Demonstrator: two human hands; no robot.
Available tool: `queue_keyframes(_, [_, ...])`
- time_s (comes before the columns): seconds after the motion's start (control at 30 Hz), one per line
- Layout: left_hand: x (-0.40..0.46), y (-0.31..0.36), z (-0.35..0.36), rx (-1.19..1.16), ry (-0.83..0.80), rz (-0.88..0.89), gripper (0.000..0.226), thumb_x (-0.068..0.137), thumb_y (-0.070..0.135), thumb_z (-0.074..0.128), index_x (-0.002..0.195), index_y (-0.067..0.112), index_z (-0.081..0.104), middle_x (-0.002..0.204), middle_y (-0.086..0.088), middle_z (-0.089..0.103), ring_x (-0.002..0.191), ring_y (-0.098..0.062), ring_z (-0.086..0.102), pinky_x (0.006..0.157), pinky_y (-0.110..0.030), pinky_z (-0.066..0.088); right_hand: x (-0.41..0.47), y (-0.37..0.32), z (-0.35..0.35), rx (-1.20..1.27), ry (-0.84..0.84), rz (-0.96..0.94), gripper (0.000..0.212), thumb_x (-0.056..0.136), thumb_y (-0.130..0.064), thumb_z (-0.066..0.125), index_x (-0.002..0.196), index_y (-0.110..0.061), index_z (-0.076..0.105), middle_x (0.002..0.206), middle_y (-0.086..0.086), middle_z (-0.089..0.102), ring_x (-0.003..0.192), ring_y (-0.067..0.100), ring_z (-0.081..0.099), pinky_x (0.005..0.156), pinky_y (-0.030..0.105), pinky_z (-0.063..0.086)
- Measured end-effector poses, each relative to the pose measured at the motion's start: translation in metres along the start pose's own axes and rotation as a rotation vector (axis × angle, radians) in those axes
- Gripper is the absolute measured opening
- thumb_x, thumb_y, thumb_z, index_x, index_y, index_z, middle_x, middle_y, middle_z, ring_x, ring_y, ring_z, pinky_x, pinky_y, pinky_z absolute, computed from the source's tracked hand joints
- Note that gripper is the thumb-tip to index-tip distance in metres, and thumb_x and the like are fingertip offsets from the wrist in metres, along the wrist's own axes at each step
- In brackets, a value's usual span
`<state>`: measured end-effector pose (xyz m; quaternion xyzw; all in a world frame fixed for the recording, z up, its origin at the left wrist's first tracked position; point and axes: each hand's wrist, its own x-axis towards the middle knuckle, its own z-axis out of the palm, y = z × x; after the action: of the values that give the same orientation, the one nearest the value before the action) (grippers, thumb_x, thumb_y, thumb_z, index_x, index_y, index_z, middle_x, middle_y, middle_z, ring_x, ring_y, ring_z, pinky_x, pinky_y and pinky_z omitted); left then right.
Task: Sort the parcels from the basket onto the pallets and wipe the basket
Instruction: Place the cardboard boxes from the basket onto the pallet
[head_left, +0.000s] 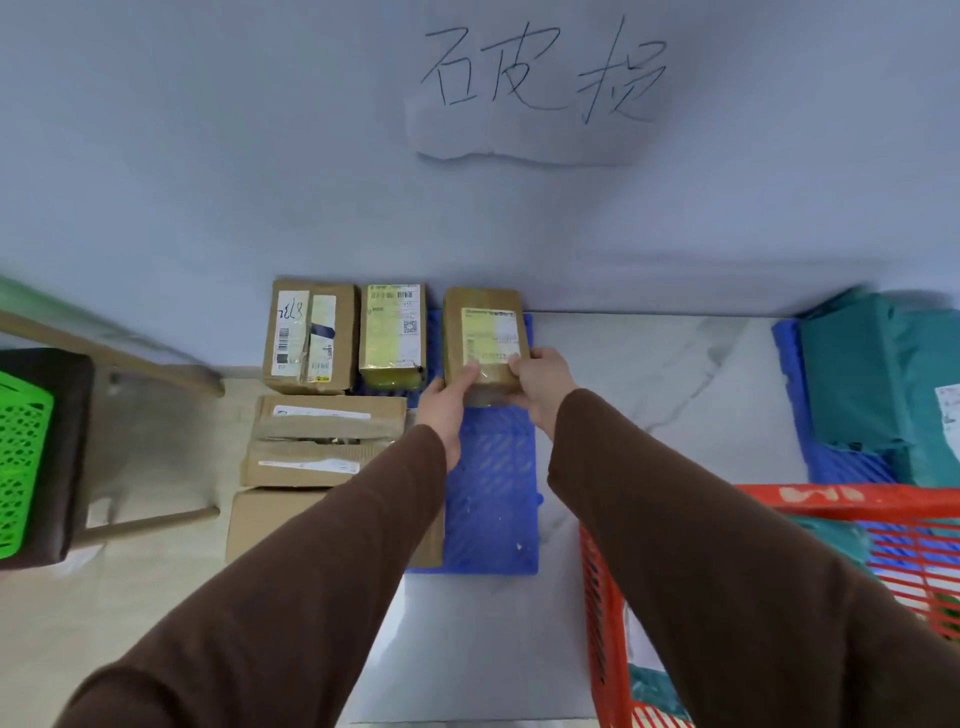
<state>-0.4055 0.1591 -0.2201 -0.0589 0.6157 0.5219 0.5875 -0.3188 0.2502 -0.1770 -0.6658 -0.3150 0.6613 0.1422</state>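
Observation:
A small brown cardboard parcel (485, 332) with a yellowish label rests at the far end of the blue pallet (491, 499), against the wall. My left hand (447, 402) grips its near left corner and my right hand (540, 387) holds its near right edge. Several other cardboard parcels (327, 441) lie on the pallet's left part. The red basket (602, 587) stands at the lower right, with green bags partly visible inside behind my right sleeve.
A second blue pallet (789, 364) at the far right carries teal bags (872, 374). A green perforated crate (23, 462) sits on a dark stool at the left, beside a wooden frame. A handwritten paper sign (540, 93) hangs on the wall.

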Motion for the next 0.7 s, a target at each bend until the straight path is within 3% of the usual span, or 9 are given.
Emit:
queue_keyframes(0.1, [0.048,-0.027,-0.011,-0.012,0.056,-0.050,0.126,0.046,0.072,0.089,0.150,0.016,0.044,0.146,-0.005,0.056,0.130,-0.023,0.056,0.114,-0.043,0.039,0.021,0.009,0.009,-0.017,0.025,-0.014,0.015,0.100,-0.007,0.055,0.114,-0.011,0.050,0.117,0.016,0.066,0.106,0.034,0.067,0.089,0.057,0.057])
queue_keyframes(0.27, [0.063,-0.030,-0.006,-0.052,0.165,-0.051,0.135,0.039,0.081,0.084,0.149,0.014,0.044,0.143,-0.008,0.058,0.127,-0.025,0.059,0.109,-0.043,0.045,0.042,0.020,0.023,-0.050,0.078,-0.069,0.016,0.097,-0.010,0.057,0.106,-0.020,0.050,0.106,0.006,0.066,0.104,0.029,0.068,0.093,0.052,0.057])
queue_keyframes(0.33, [0.042,-0.013,0.003,-0.068,0.204,-0.054,0.109,0.065,0.070,0.079,0.148,0.007,0.045,0.136,-0.012,0.063,0.117,-0.025,0.065,0.095,-0.036,0.054,0.044,0.021,0.028,-0.042,0.070,-0.074,0.018,0.096,-0.009,0.056,0.110,-0.020,0.052,0.099,0.002,0.067,0.099,0.026,0.069,0.090,0.050,0.058])
queue_keyframes(0.4, [0.032,-0.002,0.006,-0.084,0.232,-0.037,0.071,0.092,0.046,0.067,0.143,0.001,0.049,0.115,-0.012,0.069,0.090,-0.019,0.068,0.069,-0.026,0.055,0.042,0.020,0.032,-0.023,0.060,-0.075,0.023,0.097,-0.006,0.054,0.118,-0.016,0.053,0.094,-0.002,0.065,0.094,0.022,0.068,0.088,0.044,0.060])
queue_keyframes(0.47, [0.036,-0.001,0.004,-0.082,0.232,-0.033,0.057,0.097,0.042,0.062,0.136,0.001,0.055,0.103,-0.009,0.069,0.080,-0.016,0.064,0.063,-0.024,0.051,0.040,0.019,0.035,-0.023,0.057,-0.073,0.027,0.099,-0.004,0.052,0.124,-0.014,0.053,0.099,0.000,0.064,0.090,0.019,0.066,0.081,0.036,0.060])
queue_keyframes(0.57, [0.033,0.001,0.004,-0.081,0.222,-0.052,0.041,0.096,0.046,0.062,0.107,0.007,0.067,0.088,-0.006,0.061,0.071,-0.014,0.053,0.062,-0.025,0.045,0.034,0.016,0.032,-0.073,0.037,-0.072,0.039,0.100,-0.005,0.052,0.137,-0.013,0.049,0.118,0.007,0.066,0.090,0.016,0.062,0.062,0.021,0.049])
queue_keyframes(0.63, [0.025,0.004,0.003,-0.062,0.232,-0.079,0.037,0.094,0.046,0.064,0.098,0.009,0.066,0.077,-0.002,0.054,0.062,-0.012,0.045,0.060,-0.025,0.042,0.025,0.012,0.028,-0.095,0.020,-0.069,0.052,0.101,-0.010,0.053,0.150,-0.014,0.038,0.134,0.007,0.059,0.098,0.016,0.058,0.069,0.020,0.046])
queue_keyframes(0.7, [0.013,0.005,0.005,-0.032,0.203,-0.071,0.042,0.095,0.048,0.062,0.109,0.009,0.067,0.075,0.000,0.050,0.059,-0.011,0.040,0.060,-0.026,0.039,0.011,0.007,0.020,-0.114,0.011,-0.092,0.057,0.101,-0.014,0.055,0.154,-0.014,0.034,0.147,0.005,0.050,0.120,0.019,0.055,0.088,0.024,0.043])
